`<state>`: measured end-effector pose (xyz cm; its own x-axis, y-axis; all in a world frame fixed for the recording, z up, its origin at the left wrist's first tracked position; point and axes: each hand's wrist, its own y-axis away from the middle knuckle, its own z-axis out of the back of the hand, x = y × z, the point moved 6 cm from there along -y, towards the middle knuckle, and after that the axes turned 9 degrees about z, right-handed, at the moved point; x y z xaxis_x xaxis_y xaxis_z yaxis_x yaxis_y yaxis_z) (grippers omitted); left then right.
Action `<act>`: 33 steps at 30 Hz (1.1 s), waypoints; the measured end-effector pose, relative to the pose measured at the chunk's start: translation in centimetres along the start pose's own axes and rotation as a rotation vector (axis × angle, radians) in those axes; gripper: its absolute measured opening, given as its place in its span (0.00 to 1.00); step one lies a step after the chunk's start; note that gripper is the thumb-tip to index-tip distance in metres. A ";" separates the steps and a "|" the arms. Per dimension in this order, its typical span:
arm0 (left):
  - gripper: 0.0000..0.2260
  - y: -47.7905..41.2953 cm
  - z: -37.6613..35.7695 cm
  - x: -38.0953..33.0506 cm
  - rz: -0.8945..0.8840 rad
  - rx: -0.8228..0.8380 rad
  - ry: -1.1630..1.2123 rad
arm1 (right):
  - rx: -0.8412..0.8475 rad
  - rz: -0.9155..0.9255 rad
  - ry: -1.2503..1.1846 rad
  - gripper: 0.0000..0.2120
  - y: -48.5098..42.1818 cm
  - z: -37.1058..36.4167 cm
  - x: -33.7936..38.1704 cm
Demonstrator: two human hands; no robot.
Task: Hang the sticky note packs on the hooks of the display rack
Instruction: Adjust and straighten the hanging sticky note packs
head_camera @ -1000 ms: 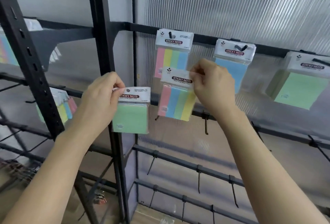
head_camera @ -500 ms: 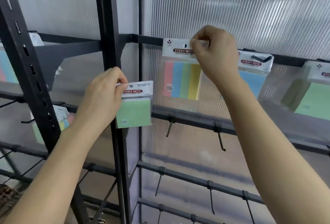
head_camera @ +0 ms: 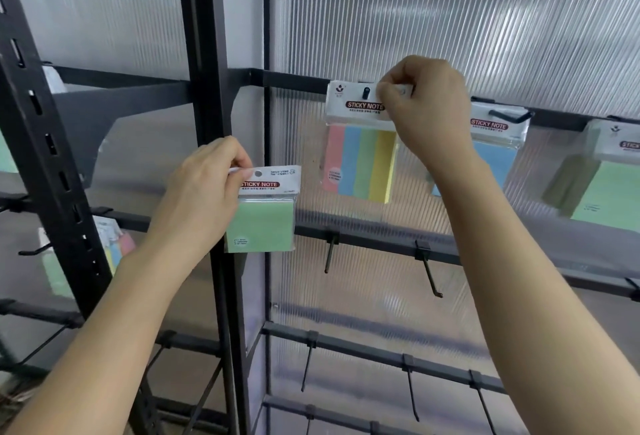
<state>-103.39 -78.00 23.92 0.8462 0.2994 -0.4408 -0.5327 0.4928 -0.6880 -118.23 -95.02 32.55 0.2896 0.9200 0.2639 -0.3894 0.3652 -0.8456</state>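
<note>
Up on the top rail (head_camera: 287, 77) of the black metal display rack (head_camera: 206, 53), the right hand (head_camera: 426, 112) pinches the right end of the white header card of a striped pink, blue, green and yellow sticky note pack (head_camera: 360, 161), fingers curled tight round the card. A black hook tip (head_camera: 366, 92) shows through the header's hole, so this pack looks to be threaded on already.

Lower and to the left, the left hand (head_camera: 204, 199) holds a green sticky note pack (head_camera: 263, 223) in the air. Its thumb and fingers pinch the left corner of the header, and the pack hangs upright below the grip, in front of the rack's post. Its round hang hole (head_camera: 258, 173) sits just beside the grip, uncovered.

What the coming move turns on, I judge, is that hole against the nearest empty black hook (head_camera: 330, 254) on the middle rail. The hook lies to the right of the pack and below the hole, near the pack's lower right corner. Its long axis runs out from the rail toward the person, so the header would have to face it squarely and be pushed away along that line. The left hand is clearly the nearer one; the right is well apart, up at the top rail.
</note>
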 end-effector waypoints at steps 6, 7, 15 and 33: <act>0.03 0.5 -0.4 -0.6 -0.037 0.016 0.038 | 0.005 -0.096 0.104 0.08 -0.6 -1.3 -1.2; 0.03 0.6 -0.3 -0.8 -0.041 0.013 0.046 | 0.002 -0.114 0.124 0.07 -0.7 -1.5 -1.5; 0.04 1.2 -0.5 -1.8 -0.065 0.012 0.093 | -0.099 -0.022 0.211 0.09 -0.6 -2.3 -2.0; 0.02 4.0 -6.6 -7.3 -0.181 0.190 0.221 | 0.217 0.090 0.342 0.26 12.3 1.9 -6.1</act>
<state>-111.76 -83.60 20.61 0.8929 0.0194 -0.4498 -0.3450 0.6712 -0.6560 -126.41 -95.84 21.38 0.5054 0.8629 -0.0071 -0.5909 0.3401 -0.7315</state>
